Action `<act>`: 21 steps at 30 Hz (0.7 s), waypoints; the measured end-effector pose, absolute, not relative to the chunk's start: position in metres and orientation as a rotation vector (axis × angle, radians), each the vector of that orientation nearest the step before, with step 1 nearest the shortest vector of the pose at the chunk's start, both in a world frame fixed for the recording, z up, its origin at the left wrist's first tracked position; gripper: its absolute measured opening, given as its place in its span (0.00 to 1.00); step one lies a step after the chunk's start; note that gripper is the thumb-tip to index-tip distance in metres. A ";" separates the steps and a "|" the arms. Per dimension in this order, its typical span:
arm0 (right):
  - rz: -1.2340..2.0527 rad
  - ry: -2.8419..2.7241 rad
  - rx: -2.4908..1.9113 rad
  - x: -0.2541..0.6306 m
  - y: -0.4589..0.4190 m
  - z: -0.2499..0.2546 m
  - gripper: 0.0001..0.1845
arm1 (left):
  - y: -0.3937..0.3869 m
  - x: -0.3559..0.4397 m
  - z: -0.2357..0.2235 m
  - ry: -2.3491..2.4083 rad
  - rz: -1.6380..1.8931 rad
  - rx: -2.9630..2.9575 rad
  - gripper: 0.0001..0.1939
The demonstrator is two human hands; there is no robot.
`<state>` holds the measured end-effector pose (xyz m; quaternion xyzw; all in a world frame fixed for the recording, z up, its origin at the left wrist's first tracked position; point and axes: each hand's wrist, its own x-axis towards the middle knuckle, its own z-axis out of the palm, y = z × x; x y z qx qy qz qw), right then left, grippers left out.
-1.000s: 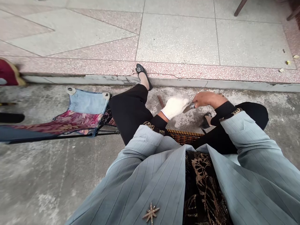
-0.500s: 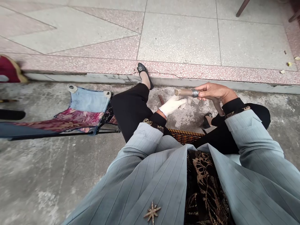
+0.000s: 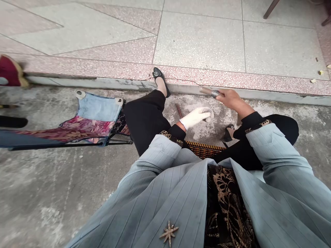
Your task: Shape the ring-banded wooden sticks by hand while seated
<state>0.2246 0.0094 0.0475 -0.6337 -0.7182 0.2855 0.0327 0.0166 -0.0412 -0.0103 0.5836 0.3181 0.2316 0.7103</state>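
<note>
My right hand [image 3: 230,100], bare, is closed around a pale wooden stick [image 3: 205,90] with a band of grey metal wire [image 3: 214,93] wound about it. The stick's free end points left, above the ground near the step. A white knitted glove covers my left hand [image 3: 195,117], which sits lower and to the left. Its fingers curl round a greyish rounded piece [image 3: 211,114], stone-like in colour, mostly hidden by the glove. The two hands are apart, and the stick does not touch the rounded piece.
A brown rod [image 3: 178,111] lies on the concrete by my left knee. Woven wickerwork [image 3: 207,148] shows between my legs. To the left stands a folding chair [image 3: 99,108] of blue and floral cloth. A tiled step [image 3: 199,55] runs ahead; a red shoe [image 3: 10,70] is at far left.
My right hand has lifted the stick a little up and away from my left hand, and has turned knuckles-up. The rounded piece in my left hand shows more now.
</note>
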 end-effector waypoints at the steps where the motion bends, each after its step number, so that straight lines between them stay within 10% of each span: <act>1: 0.732 -2.351 -2.021 0.222 0.008 0.049 0.24 | -0.041 0.017 -0.010 0.681 0.507 1.298 0.09; 5: 0.802 -2.912 -2.043 0.214 -0.001 0.054 0.15 | -0.038 0.017 -0.012 0.657 0.471 1.311 0.10; 11: 2.294 -2.653 -1.283 0.235 0.001 0.066 0.27 | -0.030 0.011 -0.023 0.753 0.473 1.261 0.09; 21: 1.909 -1.645 -1.213 0.260 0.010 0.075 0.27 | -0.040 0.013 -0.012 0.567 0.744 0.754 0.27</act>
